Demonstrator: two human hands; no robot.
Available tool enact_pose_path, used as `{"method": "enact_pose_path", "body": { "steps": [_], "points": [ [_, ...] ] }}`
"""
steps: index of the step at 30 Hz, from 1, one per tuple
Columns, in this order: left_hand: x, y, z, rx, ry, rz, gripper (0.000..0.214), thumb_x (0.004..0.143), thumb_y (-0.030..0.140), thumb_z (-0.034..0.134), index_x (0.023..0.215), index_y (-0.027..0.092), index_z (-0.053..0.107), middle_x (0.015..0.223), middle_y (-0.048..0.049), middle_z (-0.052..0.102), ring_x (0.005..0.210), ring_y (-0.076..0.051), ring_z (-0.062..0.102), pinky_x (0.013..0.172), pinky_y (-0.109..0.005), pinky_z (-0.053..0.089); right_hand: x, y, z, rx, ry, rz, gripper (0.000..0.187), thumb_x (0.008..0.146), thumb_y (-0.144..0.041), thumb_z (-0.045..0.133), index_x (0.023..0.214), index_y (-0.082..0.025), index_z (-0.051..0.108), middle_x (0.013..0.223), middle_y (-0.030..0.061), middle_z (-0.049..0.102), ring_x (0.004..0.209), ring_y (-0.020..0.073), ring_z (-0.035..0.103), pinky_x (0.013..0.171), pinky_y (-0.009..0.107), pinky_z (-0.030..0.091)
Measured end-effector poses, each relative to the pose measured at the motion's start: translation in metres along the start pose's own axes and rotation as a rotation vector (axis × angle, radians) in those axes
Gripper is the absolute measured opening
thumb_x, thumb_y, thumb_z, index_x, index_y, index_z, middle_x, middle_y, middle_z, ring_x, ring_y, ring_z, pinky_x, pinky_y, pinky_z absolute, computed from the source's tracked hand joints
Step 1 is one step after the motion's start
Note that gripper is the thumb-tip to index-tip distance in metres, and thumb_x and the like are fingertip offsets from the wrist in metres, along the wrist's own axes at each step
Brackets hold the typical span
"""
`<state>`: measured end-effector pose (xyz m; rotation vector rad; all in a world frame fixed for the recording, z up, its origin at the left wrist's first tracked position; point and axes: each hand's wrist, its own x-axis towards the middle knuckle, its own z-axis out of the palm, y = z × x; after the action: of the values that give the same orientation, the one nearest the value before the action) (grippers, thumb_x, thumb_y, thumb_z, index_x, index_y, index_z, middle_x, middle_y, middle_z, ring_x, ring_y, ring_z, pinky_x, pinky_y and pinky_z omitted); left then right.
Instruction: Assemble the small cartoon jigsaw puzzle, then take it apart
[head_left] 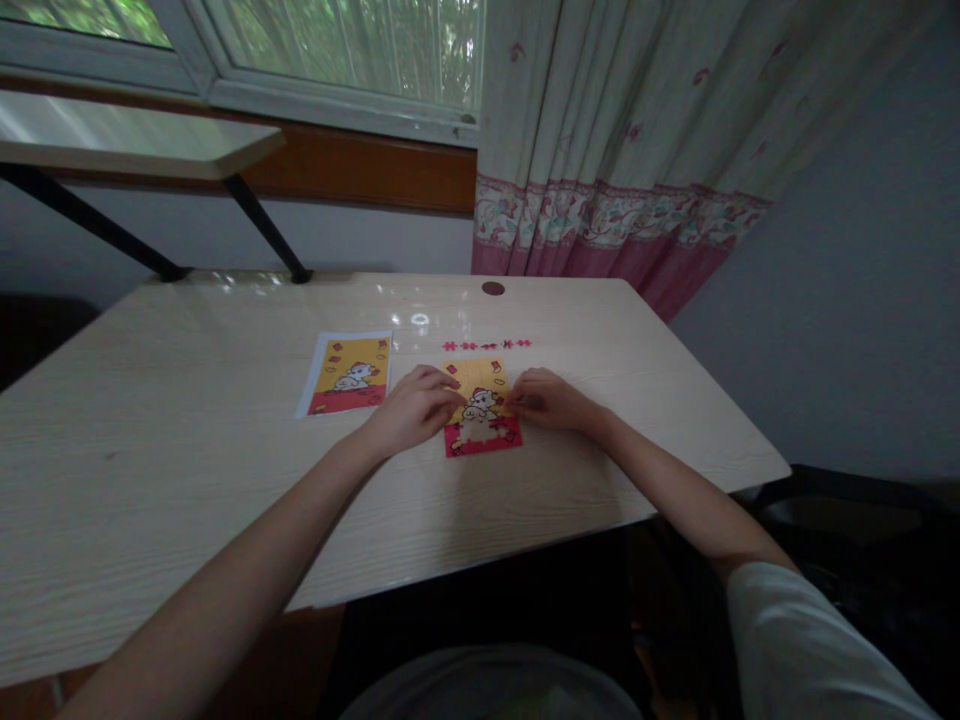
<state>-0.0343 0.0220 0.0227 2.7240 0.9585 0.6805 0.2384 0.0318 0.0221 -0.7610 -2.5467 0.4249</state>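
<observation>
A jigsaw puzzle (474, 380) lies flat on the table, yellow above and red below, with a white cartoon animal in a red hat. A pale gap with jagged edges shows in its lower red part. My left hand (416, 408) rests at the puzzle's left edge, fingers bent and apart, their tips over its side. At the right edge is my right hand (555, 400), its fingers curled and drawn together; whatever they hold is hidden. Several loose red puzzle pieces (469, 346) lie in a row just beyond the puzzle.
Left of the puzzle lies a printed picture sheet (352, 375) with the same design. The pale wooden table (225, 430) has a round brown cap (493, 288) near its back edge. A raised shelf (135, 140) on black legs stands at the back left; a curtain (600, 150) hangs behind.
</observation>
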Motion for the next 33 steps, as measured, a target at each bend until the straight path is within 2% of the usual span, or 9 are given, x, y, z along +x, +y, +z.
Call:
{"method": "enact_pose_path", "body": {
  "steps": [6, 10, 19, 27, 33],
  "points": [
    [0.002, 0.019, 0.014, -0.005, -0.060, 0.120, 0.026, 0.086, 0.026, 0.050, 0.107, 0.024, 0.065, 0.114, -0.0096, 0.056, 0.105, -0.025, 0.046, 0.089, -0.042, 0.040, 0.000, 0.002, 0.000, 0.043, -0.048, -0.013, 0.008, 0.081, -0.023, 0.060, 0.085, -0.017, 0.063, 0.082, 0.0031, 0.063, 0.079, 0.0131, 0.055, 0.076, 0.027, 0.041],
    [0.003, 0.027, 0.018, 0.016, -0.062, 0.150, 0.028, 0.087, 0.028, 0.049, 0.110, 0.026, 0.064, 0.113, -0.0101, 0.055, 0.105, -0.026, 0.045, 0.087, -0.043, 0.041, 0.000, 0.001, -0.001, 0.051, -0.054, -0.014, 0.008, 0.081, -0.022, 0.060, 0.086, -0.017, 0.063, 0.082, 0.0034, 0.062, 0.079, 0.0133, 0.055, 0.077, 0.027, 0.041],
    [0.003, 0.027, 0.016, 0.063, -0.082, 0.146, 0.029, 0.087, 0.026, 0.047, 0.111, 0.026, 0.063, 0.114, -0.0099, 0.054, 0.106, -0.027, 0.044, 0.087, -0.043, 0.040, 0.001, -0.002, -0.001, 0.045, -0.083, -0.066, 0.012, 0.083, -0.018, 0.056, 0.088, -0.019, 0.067, 0.089, 0.0049, 0.062, 0.083, 0.0134, 0.055, 0.078, 0.027, 0.043],
    [0.004, 0.028, 0.017, 0.081, -0.063, 0.171, 0.029, 0.085, 0.025, 0.051, 0.111, 0.030, 0.064, 0.117, -0.0087, 0.055, 0.108, -0.027, 0.044, 0.089, -0.045, 0.039, 0.003, -0.015, -0.010, -0.124, -0.191, -0.097, 0.015, 0.084, -0.020, 0.057, 0.094, -0.023, 0.067, 0.092, 0.0039, 0.062, 0.083, 0.0146, 0.054, 0.080, 0.030, 0.040],
    [0.000, 0.024, 0.013, 0.088, -0.108, 0.171, 0.033, 0.082, 0.022, 0.052, 0.112, 0.029, 0.063, 0.115, -0.0092, 0.054, 0.109, -0.029, 0.041, 0.090, -0.046, 0.038, 0.003, -0.016, -0.010, -0.012, -0.149, -0.067, 0.015, 0.082, -0.018, 0.057, 0.092, -0.019, 0.067, 0.089, 0.0044, 0.061, 0.080, 0.0129, 0.054, 0.076, 0.026, 0.043]
  ]
}}
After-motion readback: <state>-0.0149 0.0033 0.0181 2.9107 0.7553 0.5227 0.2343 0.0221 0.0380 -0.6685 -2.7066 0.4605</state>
